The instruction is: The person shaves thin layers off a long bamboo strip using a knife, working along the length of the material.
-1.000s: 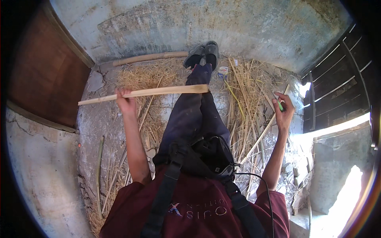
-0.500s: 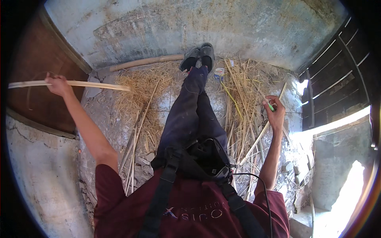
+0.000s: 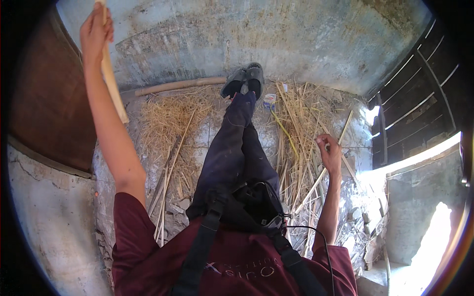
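My left hand is raised at the far left, its fingers closed round a pale, flat strip of split wood or bamboo. The strip runs steeply up past the fist, and its lower end hangs beside my forearm. Over the straw and sticks on the right, my right hand is closed, with thumb and fingertips drawn together. What sits inside its fingers is mostly hidden. A long pale stick lies behind that hand.
Loose straw and shavings cover the floor left of my legs. More thin sticks lie right of them. A thick pole rests along the wall near my shoes. Dark slatted boards stand at right.
My left hand has gone up and the strip has swung from level to steep. My right hand has moved slightly nearer and left; the green-handled thing in it no longer shows.
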Motion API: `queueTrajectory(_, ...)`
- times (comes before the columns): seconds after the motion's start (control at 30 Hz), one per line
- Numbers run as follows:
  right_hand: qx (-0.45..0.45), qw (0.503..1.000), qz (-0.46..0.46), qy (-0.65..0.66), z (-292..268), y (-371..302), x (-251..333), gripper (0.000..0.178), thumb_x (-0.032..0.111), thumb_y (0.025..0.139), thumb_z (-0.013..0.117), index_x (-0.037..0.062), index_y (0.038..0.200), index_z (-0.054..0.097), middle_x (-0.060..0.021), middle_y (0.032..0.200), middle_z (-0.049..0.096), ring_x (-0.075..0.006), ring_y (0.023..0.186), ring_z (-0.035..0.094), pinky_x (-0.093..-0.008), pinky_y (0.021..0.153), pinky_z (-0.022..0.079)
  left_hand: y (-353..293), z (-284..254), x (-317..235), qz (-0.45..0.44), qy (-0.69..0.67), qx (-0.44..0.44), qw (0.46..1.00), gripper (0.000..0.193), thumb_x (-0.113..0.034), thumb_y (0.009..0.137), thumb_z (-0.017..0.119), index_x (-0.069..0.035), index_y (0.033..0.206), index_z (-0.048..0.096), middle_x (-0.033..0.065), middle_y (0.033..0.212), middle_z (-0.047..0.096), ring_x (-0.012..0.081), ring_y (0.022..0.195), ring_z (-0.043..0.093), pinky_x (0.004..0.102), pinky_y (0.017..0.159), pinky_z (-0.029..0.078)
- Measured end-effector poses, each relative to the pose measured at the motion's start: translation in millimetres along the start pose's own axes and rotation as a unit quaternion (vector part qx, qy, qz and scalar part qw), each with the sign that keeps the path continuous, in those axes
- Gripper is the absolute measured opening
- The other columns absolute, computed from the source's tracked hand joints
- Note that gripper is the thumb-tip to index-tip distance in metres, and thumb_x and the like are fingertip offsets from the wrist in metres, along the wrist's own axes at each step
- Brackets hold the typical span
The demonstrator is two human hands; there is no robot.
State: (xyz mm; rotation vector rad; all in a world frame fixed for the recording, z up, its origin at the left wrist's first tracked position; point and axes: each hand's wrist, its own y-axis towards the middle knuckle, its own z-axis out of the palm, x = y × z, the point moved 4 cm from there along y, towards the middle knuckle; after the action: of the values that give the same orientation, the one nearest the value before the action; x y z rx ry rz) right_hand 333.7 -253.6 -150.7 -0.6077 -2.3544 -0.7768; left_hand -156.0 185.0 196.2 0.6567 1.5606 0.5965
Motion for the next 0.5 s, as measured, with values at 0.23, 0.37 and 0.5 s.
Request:
queueTrajectory(0.23, 0.041, 0.998, 0.045, -0.019, 10, -10, -20, 0.028, 0.031, 0.103, 0.069, 0.0046, 0.110, 0.074, -0.0164, 0.091, 0.074, -0.0305, 0.085, 0.073, -0.0417, 0.077, 0.053, 44, 91, 103, -0.066, -0.084, 0.047, 0.993, 0.055, -0.055, 0.112, 0.048, -0.007, 0.089, 0.061, 0.0007, 0.064, 0.053, 0.0110, 0.049, 0.047, 0.0304, 0.048, 0.040)
queueTrajectory(0.37, 0.073, 0.996, 0.051, -0.029, 18, -9, -13, 0.034, 0.036, 0.105, 0.067, 0.0043, 0.112, 0.074, -0.0202, 0.094, 0.075, -0.0375, 0.091, 0.075, -0.0451, 0.079, 0.055, 17, 85, 224, -0.268, 0.219, 0.162, 0.924, 0.067, -0.066, 0.104, 0.054, -0.005, 0.078, 0.062, 0.0043, 0.060, 0.055, 0.0171, 0.043, 0.049, 0.0370, 0.043, 0.039)
queueTrajectory(0.5, 0.073, 0.996, 0.044, -0.027, 16, -18, -24, 0.035, 0.037, 0.104, 0.067, 0.0043, 0.112, 0.074, -0.0209, 0.097, 0.075, -0.0387, 0.091, 0.074, -0.0453, 0.080, 0.055, -6, 81, 202, -0.202, 0.167, 0.057, 0.963, 0.072, -0.070, 0.102, 0.055, -0.004, 0.074, 0.061, 0.0036, 0.059, 0.054, 0.0164, 0.043, 0.050, 0.0376, 0.041, 0.038)
